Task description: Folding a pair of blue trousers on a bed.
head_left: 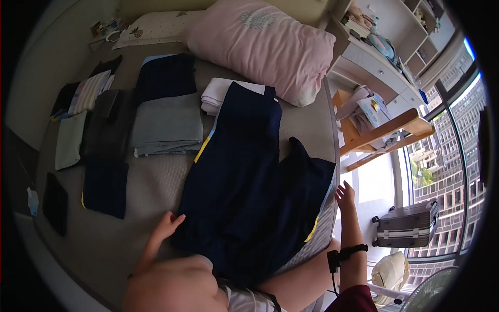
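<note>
Plainly, the fingers (180, 220) of the left hand (167, 225) are half curled and are brought to the edge of the navy garment (239, 161) at its 8 o'clock side; whether any cloth is pinched cannot be told. The right hand (345, 197), just beyond the garment between 3 and 4 o'clock, is held palm up with its fingers loosely parted, and nothing is seen to be gripped in it.

The garment is spread over the middle of the bed (148, 192), creased towards 6 o'clock, where the person's lap is reached. Its sides are marked by light blue and yellow stripes. At 11 o'clock, a white folded cloth (209, 96) is partly covered by its upper end.

Farther out, a grey folded cloth (169, 127) is laid at 10 o'clock, with a navy folded piece (165, 75) set above it. At 9 o'clock a smaller navy bundle (106, 187) is placed. The bed's 12 o'clock end is filled by a plump pink pillow (270, 52). Beyond the bed, a grey suitcase (408, 223) is seen near 4 o'clock.
</note>
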Available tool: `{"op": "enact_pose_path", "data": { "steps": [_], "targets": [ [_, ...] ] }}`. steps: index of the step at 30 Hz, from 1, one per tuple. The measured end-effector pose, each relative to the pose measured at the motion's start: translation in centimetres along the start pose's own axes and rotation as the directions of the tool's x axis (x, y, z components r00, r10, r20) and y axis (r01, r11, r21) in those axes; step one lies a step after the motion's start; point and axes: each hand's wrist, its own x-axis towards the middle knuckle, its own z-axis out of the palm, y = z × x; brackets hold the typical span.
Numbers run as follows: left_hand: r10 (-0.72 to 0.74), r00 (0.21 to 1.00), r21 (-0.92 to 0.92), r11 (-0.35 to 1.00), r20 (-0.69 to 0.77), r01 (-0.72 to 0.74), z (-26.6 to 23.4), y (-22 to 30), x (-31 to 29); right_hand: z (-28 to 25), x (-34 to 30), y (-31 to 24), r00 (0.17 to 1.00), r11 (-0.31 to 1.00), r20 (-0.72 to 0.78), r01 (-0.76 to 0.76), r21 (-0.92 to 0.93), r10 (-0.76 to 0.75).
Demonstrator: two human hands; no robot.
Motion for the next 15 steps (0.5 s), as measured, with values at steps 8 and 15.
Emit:
{"op": "enact_pose_path", "data": {
  "steps": [8, 15],
  "targets": [
    [-0.067, 0.998, 0.451, 0.891, -0.002, 0.061, -1.2, 5.6, -1.7, 2.1, 6.4, 2.1, 0.955, 0.938, 0.118, 0.292, -0.188, -0.273],
    [-0.104, 0.994, 0.372, 0.924, 0.035, 0.084, -1.6, 4.6, -1.4, -7.6, 9.5, -2.2, 0.957, 0.987, -0.259, -0.149, -0.057, 0.130]
  ]
}}
